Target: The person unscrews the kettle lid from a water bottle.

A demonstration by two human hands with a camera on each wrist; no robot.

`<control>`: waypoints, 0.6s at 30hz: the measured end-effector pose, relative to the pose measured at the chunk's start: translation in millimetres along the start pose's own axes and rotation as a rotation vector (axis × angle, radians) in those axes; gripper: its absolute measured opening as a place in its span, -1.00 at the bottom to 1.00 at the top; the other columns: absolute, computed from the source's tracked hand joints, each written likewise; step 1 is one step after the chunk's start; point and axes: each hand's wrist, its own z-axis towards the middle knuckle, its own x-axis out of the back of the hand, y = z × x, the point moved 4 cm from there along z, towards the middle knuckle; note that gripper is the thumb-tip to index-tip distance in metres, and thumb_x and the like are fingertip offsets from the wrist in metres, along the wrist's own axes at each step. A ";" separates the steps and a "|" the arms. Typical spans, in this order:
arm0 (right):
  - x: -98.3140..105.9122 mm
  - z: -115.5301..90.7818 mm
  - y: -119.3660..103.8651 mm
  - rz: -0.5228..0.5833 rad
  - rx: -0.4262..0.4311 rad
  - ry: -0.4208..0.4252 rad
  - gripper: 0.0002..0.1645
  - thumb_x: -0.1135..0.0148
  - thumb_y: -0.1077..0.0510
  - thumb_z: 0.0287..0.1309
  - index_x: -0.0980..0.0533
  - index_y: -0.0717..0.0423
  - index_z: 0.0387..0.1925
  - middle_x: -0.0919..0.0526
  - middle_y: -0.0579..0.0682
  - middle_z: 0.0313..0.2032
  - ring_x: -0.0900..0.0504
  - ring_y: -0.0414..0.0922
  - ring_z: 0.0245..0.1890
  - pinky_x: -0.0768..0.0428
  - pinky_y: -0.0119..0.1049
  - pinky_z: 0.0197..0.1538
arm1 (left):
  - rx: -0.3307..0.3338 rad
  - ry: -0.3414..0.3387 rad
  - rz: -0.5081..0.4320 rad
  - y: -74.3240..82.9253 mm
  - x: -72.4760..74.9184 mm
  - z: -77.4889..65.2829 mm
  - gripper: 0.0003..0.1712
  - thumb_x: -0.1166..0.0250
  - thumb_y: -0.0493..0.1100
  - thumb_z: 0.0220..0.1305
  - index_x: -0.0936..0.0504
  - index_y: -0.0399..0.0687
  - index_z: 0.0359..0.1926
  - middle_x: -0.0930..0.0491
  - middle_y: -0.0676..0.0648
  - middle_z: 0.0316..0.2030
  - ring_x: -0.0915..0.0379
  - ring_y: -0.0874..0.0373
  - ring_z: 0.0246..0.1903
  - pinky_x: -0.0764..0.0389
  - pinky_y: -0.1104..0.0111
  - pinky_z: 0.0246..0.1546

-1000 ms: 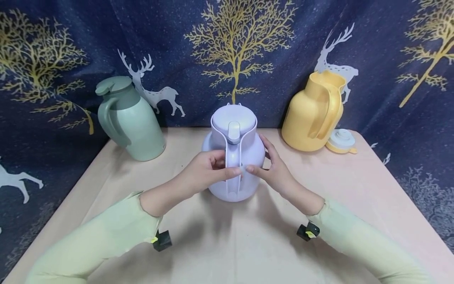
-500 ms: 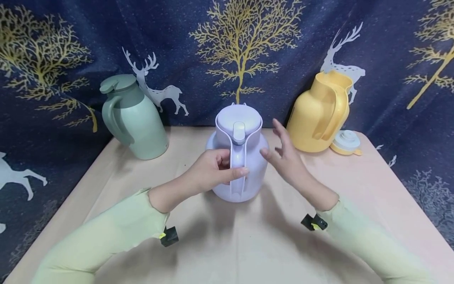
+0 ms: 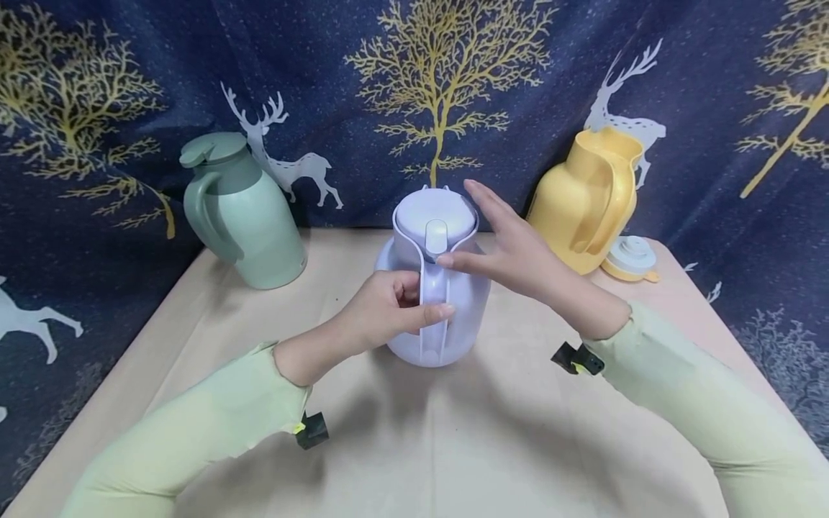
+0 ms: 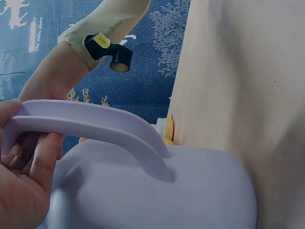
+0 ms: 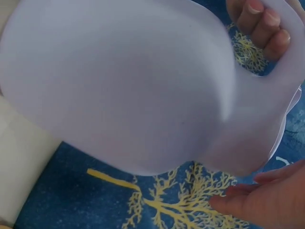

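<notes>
A lilac thermos jug (image 3: 468,316) stands upright on the table, its handle (image 3: 434,286) towards me and its lid (image 3: 427,207) in place. My left hand (image 3: 369,311) grips that handle, fingers curled through the loop and thumb across the outside. In the right wrist view, several left fingertips (image 5: 279,43) show inside the loop. My right hand (image 3: 521,255) is at the jug's upper right, fingers extended past the rim and thumb near the lid's tab (image 3: 437,236). Whether it touches the lid, I cannot tell. The jug body (image 5: 124,90) fills much of the right wrist view.
A green thermos jug (image 3: 262,237) with its lid on stands at the back left. At the back right is a yellow jug (image 3: 563,205) without a lid, and a white and yellow lid (image 3: 631,255) lies beside it. A patterned blue cloth (image 3: 311,72) hangs behind the table.
My right hand has left the jug's right side, swung outward, then risen and come in beside the lid. The left hand keeps its grip on the handle, and the jug stays put.
</notes>
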 end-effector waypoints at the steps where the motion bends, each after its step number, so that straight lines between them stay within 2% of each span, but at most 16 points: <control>1: -1.0 1.7 -2.6 -0.006 0.004 -0.007 0.32 -0.54 -0.20 0.08 0.05 0.08 0.63 0.06 0.10 0.66 0.02 0.09 0.66 -0.07 0.11 0.64 | -0.005 -0.002 -0.001 -0.1 0.6 -0.6 -0.66 -0.37 -0.20 0.31 -0.66 -0.34 0.03 -0.80 -0.24 -0.16 -0.66 0.24 -0.25 -0.75 0.28 -0.20; 6: -8.3 5.2 -11.2 -0.010 0.004 -0.015 0.33 -0.57 -0.13 0.06 0.04 0.15 0.62 0.02 0.14 0.64 0.00 0.10 0.65 -0.07 0.10 0.64 | -0.039 -0.030 0.008 -1.2 0.8 -1.0 -0.69 -0.34 -0.20 0.34 -0.65 -0.36 -0.02 -0.80 -0.23 -0.20 -0.65 0.26 -0.28 -0.74 0.28 -0.21; 8: -11.1 6.0 -13.3 -0.010 -0.004 0.000 0.32 -0.56 -0.09 0.06 0.04 0.18 0.62 0.00 0.15 0.64 -0.01 0.11 0.64 -0.07 0.11 0.64 | -0.049 -0.034 0.023 -0.9 0.2 0.0 -0.70 -0.33 -0.21 0.34 -0.64 -0.36 -0.03 -0.79 -0.23 -0.22 -0.63 0.27 -0.30 -0.74 0.29 -0.22; 13: -14.8 8.4 -17.7 -0.020 -0.033 0.048 0.28 -0.56 -0.14 0.05 -0.03 0.20 0.60 -0.08 0.15 0.62 -0.04 0.16 0.63 -0.06 0.15 0.63 | -0.071 -0.041 0.049 0.6 -0.1 0.8 -0.71 -0.33 -0.21 0.35 -0.62 -0.36 -0.03 -0.78 -0.23 -0.24 -0.59 0.27 -0.34 -0.71 0.31 -0.26; 18: -18.8 10.0 -18.5 0.015 -0.035 0.092 0.17 -0.52 -0.11 0.08 -0.14 0.22 0.55 -0.15 0.16 0.59 -0.14 0.14 0.59 -0.15 0.12 0.61 | -0.060 -0.039 0.047 0.7 -0.1 1.1 -0.70 -0.32 -0.23 0.35 -0.63 -0.38 -0.02 -0.78 -0.25 -0.24 -0.58 0.30 -0.36 -0.70 0.33 -0.27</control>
